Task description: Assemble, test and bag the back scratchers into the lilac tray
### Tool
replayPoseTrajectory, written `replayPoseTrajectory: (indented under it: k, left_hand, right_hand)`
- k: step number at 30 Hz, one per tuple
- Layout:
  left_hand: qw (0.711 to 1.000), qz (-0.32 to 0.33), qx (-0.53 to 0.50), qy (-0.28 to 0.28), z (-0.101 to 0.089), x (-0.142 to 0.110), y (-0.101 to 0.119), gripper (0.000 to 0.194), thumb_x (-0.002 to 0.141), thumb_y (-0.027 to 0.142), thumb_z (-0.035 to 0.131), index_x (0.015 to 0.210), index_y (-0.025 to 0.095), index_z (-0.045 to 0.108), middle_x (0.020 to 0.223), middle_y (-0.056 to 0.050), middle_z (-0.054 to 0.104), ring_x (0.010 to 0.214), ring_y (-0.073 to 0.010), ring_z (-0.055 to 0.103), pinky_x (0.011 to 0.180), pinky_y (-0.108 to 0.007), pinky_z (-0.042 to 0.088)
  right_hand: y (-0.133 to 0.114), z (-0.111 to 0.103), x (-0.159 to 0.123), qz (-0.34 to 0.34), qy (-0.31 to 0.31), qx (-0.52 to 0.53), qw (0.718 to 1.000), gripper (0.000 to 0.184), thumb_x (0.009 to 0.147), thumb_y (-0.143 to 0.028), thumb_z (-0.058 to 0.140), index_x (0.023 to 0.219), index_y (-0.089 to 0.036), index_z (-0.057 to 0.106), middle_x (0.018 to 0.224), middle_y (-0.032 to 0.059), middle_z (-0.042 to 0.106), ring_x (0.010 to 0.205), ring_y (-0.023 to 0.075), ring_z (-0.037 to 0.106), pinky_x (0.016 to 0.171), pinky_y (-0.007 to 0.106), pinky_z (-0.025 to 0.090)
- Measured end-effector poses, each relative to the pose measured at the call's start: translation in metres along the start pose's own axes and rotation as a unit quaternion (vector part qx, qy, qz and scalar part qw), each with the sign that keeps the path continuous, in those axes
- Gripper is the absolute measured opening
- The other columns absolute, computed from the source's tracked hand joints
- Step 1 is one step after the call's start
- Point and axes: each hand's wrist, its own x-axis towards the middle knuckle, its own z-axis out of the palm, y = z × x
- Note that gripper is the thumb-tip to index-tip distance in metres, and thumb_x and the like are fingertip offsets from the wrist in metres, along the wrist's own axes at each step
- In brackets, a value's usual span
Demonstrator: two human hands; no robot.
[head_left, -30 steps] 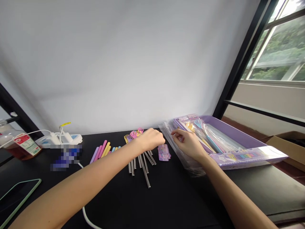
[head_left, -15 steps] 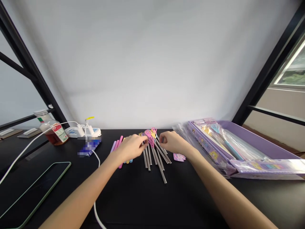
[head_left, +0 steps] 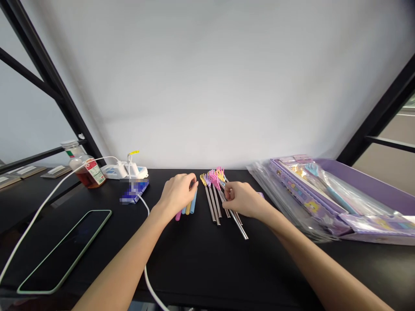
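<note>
Several metal rods with small coloured hand-shaped tips [head_left: 214, 194] lie side by side on the black table [head_left: 207, 268]. My right hand [head_left: 241, 199] rests on the right ones, fingers curled and pinching a rod. My left hand [head_left: 178, 192] lies curled over a row of pastel sleeves [head_left: 189, 208] in pink, yellow and blue, just left of the rods. What its fingers hold is hidden.
A purple tray [head_left: 366, 185] with packed sets in clear bags stands at the right. A phone [head_left: 65, 250] lies at the front left, with a white cable [head_left: 42, 207], a power strip [head_left: 125, 172] and a bottle [head_left: 84, 170] behind it. Black frame bars rise on both sides.
My right hand left the bags by the purple tray and came onto the rods. My left hand slid from the rod tips to the pastel sleeves. The view swung left.
</note>
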Motion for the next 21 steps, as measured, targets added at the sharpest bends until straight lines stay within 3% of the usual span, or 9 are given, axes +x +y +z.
replayPoseTrajectory:
  k: [4, 6, 8, 11, 15, 19, 21]
  left_hand:
    - [0.996, -0.077, 0.037, -0.002, -0.009, -0.001, -0.017, 0.023, 0.096, 0.038, 0.047, 0.090, 0.023, 0.064, 0.096, -0.005, 0.070, 0.086, -0.0245, 0.067, 0.061, -0.030, 0.041]
    - [0.993, -0.101, 0.060, -0.018, -0.009, -0.001, -0.025, 0.023, 0.096, 0.039, 0.048, 0.100, 0.023, 0.065, 0.105, -0.009, 0.069, 0.099, -0.0292, 0.065, 0.065, -0.031, 0.044]
    - [0.988, -0.125, 0.062, -0.058, -0.006, 0.000, -0.031, 0.027, 0.097, 0.038, 0.046, 0.112, 0.023, 0.063, 0.110, -0.012, 0.068, 0.100, -0.0306, 0.066, 0.067, -0.032, 0.046]
    - [0.981, -0.152, 0.051, -0.113, 0.000, 0.001, -0.035, 0.030, 0.099, 0.035, 0.040, 0.116, 0.023, 0.061, 0.108, -0.012, 0.069, 0.086, -0.0277, 0.069, 0.065, -0.033, 0.047]
    - [0.987, -0.127, 0.027, -0.098, 0.000, 0.002, -0.031, 0.028, 0.099, 0.035, 0.041, 0.114, 0.024, 0.062, 0.106, -0.010, 0.070, 0.076, -0.0234, 0.070, 0.064, -0.032, 0.047]
    - [0.980, -0.142, -0.034, -0.132, -0.006, -0.001, -0.025, 0.027, 0.099, 0.034, 0.040, 0.112, 0.023, 0.061, 0.076, -0.003, 0.069, 0.045, -0.0156, 0.059, 0.052, -0.029, 0.044]
    - [0.982, -0.134, -0.043, -0.126, -0.008, -0.002, -0.024, 0.025, 0.099, 0.034, 0.041, 0.105, 0.022, 0.062, 0.063, 0.000, 0.064, 0.040, -0.0144, 0.056, 0.050, -0.028, 0.043]
  right_hand:
    - [0.007, -0.009, 0.000, -0.015, 0.002, 0.189, 0.982, 0.015, 0.067, -0.021, 0.067, 0.070, -0.022, 0.052, 0.063, -0.0050, 0.053, 0.056, 0.0109, 0.049, 0.054, 0.025, 0.036]
    - [0.009, -0.011, 0.000, -0.015, -0.011, 0.291, 0.957, 0.019, 0.070, -0.025, 0.070, 0.073, -0.021, 0.051, 0.062, -0.0058, 0.052, 0.054, 0.0102, 0.049, 0.053, 0.025, 0.037]
    - [0.011, -0.010, 0.000, -0.013, -0.013, 0.352, 0.936, 0.022, 0.071, -0.027, 0.072, 0.073, -0.021, 0.051, 0.061, -0.0062, 0.052, 0.053, 0.0095, 0.049, 0.053, 0.024, 0.037]
    - [0.012, -0.007, 0.000, -0.010, 0.001, 0.381, 0.924, 0.024, 0.071, -0.025, 0.074, 0.072, -0.020, 0.051, 0.061, -0.0057, 0.054, 0.054, 0.0087, 0.050, 0.054, 0.024, 0.039]
    - [0.009, -0.005, -0.002, -0.011, 0.002, 0.391, 0.920, 0.026, 0.072, -0.026, 0.076, 0.072, -0.020, 0.051, 0.062, -0.0056, 0.054, 0.053, 0.0082, 0.051, 0.053, 0.023, 0.040]
    - [0.006, -0.005, -0.003, -0.011, -0.006, 0.392, 0.920, 0.028, 0.073, -0.030, 0.077, 0.072, -0.020, 0.051, 0.063, -0.0049, 0.056, 0.054, 0.0081, 0.052, 0.053, 0.023, 0.042]
    - [0.007, -0.004, -0.002, -0.008, -0.006, 0.390, 0.921, 0.028, 0.072, -0.029, 0.078, 0.073, -0.019, 0.052, 0.063, -0.0049, 0.055, 0.054, 0.0083, 0.052, 0.053, 0.023, 0.042]
